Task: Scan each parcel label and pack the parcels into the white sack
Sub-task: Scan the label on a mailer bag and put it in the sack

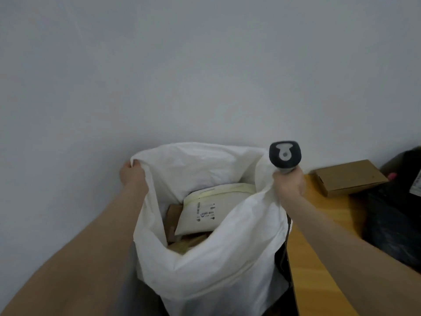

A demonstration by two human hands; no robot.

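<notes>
The white sack point(218, 265) stands open in front of me against a pale wall. My left hand point(131, 174) grips its rim at the far left. My right hand point(288, 183) holds the dark barcode scanner point(284, 156) upright and also clutches the sack's right rim. Inside the sack lies a white padded parcel point(211, 213) with a printed label facing up. Brown cardboard parcels point(175, 215) sit beneath and beside it.
A wooden table point(319, 258) runs along the right of the sack. On it lies a flat brown cardboard box point(348, 177) at the far end. A black plastic bag point(396, 215) fills the right edge. The wall stands close behind the sack.
</notes>
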